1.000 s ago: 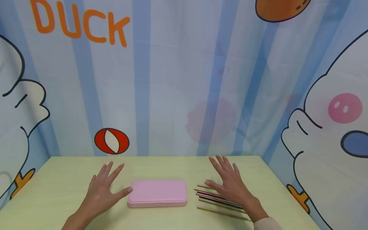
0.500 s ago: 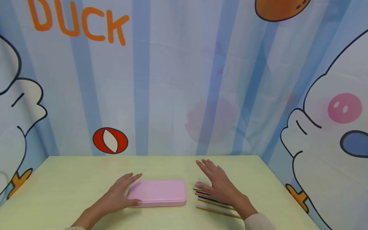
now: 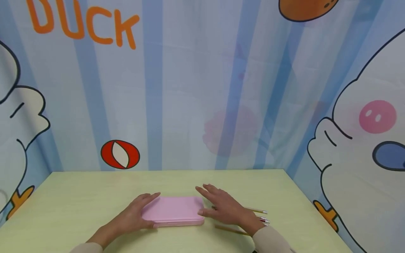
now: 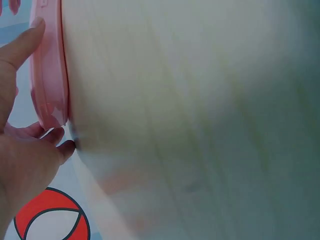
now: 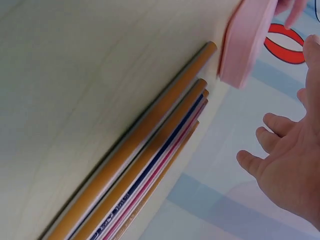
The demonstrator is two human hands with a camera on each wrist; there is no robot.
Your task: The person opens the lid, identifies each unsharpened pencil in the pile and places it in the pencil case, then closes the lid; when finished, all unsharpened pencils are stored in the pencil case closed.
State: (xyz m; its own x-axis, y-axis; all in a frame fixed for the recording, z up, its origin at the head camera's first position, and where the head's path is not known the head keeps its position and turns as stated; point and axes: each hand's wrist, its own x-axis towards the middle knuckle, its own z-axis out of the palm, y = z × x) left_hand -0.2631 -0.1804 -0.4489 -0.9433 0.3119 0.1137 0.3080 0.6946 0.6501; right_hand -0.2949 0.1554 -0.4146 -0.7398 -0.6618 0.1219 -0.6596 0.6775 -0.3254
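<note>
A closed pink pencil case (image 3: 177, 210) lies flat on the table. My left hand (image 3: 134, 214) holds its left end, thumb against the front side and fingers at the far side; the left wrist view shows the thumb (image 4: 31, 42) on the case wall. My right hand (image 3: 223, 207) is above the table at the case's right end, fingers extended, holding nothing. From the right wrist view, its fingers look apart from the case (image 5: 245, 47). Several pencils (image 5: 145, 135), yellow, dark blue and pinkish red, lie side by side beneath the right hand and forearm, which partly hide them in the head view.
The pale yellow table (image 3: 95, 186) ends at a striped blue and white curtain (image 3: 186, 105) printed with cartoon figures and orange letters. The curtain also runs along the left and right sides.
My left hand has moved right and closed onto the case's left end. My right hand has moved left from over the pencils to the case's right end. The case has hardly moved.
</note>
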